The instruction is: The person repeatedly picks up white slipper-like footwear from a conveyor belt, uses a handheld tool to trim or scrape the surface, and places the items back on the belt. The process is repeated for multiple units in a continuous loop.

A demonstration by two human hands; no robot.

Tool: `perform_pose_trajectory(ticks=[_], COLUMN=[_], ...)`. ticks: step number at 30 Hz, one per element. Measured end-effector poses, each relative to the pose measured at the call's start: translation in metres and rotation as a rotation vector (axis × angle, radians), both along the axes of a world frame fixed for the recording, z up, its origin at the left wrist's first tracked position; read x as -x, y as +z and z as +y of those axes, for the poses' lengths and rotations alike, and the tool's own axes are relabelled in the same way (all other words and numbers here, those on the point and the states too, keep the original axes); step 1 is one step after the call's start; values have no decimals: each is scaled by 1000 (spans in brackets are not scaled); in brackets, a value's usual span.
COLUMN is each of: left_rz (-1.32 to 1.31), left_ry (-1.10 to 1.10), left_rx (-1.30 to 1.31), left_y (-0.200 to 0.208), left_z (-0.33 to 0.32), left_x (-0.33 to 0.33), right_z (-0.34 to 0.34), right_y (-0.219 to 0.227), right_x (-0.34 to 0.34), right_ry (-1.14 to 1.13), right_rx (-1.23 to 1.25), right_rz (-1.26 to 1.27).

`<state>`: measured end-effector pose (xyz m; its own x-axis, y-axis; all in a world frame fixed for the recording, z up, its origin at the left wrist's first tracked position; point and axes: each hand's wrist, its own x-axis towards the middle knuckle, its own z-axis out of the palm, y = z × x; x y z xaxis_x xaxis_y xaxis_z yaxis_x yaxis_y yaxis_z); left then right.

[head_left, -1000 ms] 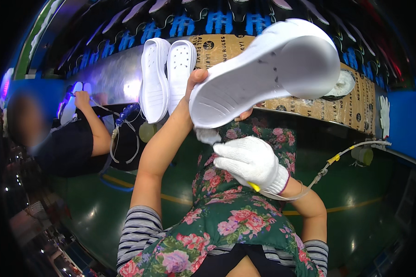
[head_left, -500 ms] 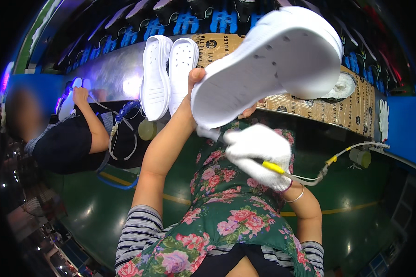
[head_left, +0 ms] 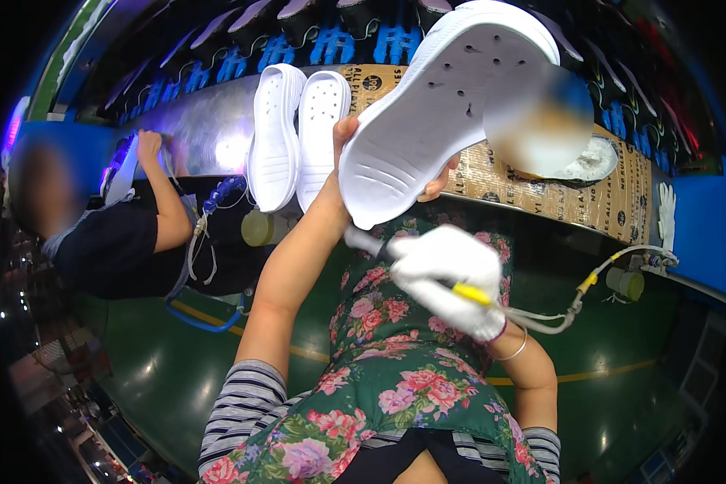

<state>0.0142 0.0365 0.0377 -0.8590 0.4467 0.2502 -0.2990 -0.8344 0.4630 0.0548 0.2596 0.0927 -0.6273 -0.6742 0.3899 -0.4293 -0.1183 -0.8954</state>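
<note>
My left hand (head_left: 346, 131) grips a white shoe sole (head_left: 427, 133) by its edges, the inside with its small holes and ridges turned toward me. Most of that hand is hidden behind the sole. My right hand (head_left: 452, 266), in a white knit glove, is closed around a brush (head_left: 369, 244) whose pale tip is smeared by motion. The tip is just below the sole's near end; I cannot tell whether they touch. A pale hose (head_left: 552, 323) runs from the brush's yellow end.
Two more white soles (head_left: 276, 137) stand on the metal bench beside printed cardboard (head_left: 557, 198). A bowl with white stuff (head_left: 597, 161) sits on the cardboard. A white glove (head_left: 666, 216) hangs at the right. At the left, a co-worker's hand (head_left: 148, 145) handles a sole. Shoes on blue holders line the back.
The held sole has tilted and shifted slightly left, showing more of its inside. My right hand and brush stay near its lower end. The co-worker's hand has moved slightly up and right.
</note>
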Motion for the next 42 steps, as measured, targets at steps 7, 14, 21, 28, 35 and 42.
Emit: perform_pose_trajectory(ticks=[7,14,21,28,35,42], left_rz=[-244,-418,-527,-320,-19,-72], left_ry=[22,40,113,-28,-130,-209], left_rx=[-120,-252,-151,-244,-90,-61], left_y=[-10,-17,-14,-12,-3,3], left_z=[-1,34,32,11,-5,-15], left_x=[-12,-46,-51,-21,7,17], right_z=[6,21,14,11,5,9], right_y=[5,10,-1,0,-8,2], right_x=[5,82,83,31,5,21], right_ry=[114,-367,-457,-19,152,100], right_rx=[38,-43,-75,43,61,-5], right_rz=[-279,441,707,153,86,-128])
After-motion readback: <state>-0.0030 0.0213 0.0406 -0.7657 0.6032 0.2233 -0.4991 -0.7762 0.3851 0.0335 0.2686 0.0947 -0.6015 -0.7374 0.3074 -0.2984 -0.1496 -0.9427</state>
